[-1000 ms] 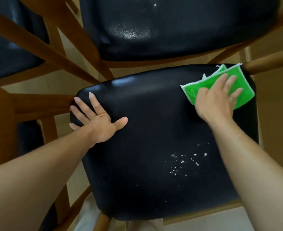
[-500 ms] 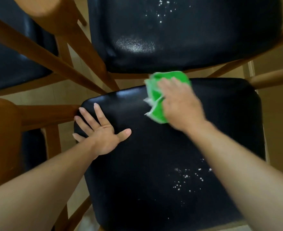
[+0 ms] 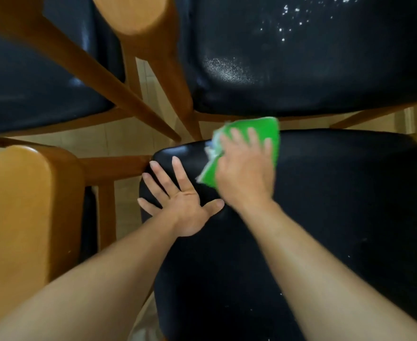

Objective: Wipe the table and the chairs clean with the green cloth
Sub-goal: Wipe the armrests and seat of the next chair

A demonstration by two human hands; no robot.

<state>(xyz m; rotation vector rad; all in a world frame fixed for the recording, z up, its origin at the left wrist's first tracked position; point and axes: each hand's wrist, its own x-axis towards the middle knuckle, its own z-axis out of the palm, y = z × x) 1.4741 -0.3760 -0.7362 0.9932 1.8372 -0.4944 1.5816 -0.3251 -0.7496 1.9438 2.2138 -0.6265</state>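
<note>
Three black seats show, each on a wooden chair frame: the near seat [image 3: 325,217], a far seat [image 3: 301,57] and a left seat [image 3: 30,82]. Two hands are on the near seat. The left hand [image 3: 180,205] lies flat near the seat's far left corner, its grip fully open with four fingers and thumb spread, holding nothing. The right hand [image 3: 245,168] presses one green cloth [image 3: 271,129] onto the far edge of the near seat, just beside the left hand; its fingers look straight across the cloth, though the hand is blurred. The cloth's white edge [image 3: 211,151] is bunched at its left side. White specks [image 3: 291,18] dot the far seat. A few faint specks lie on the near seat's right part. Tan floor [image 3: 128,139] shows between the chairs.
</note>
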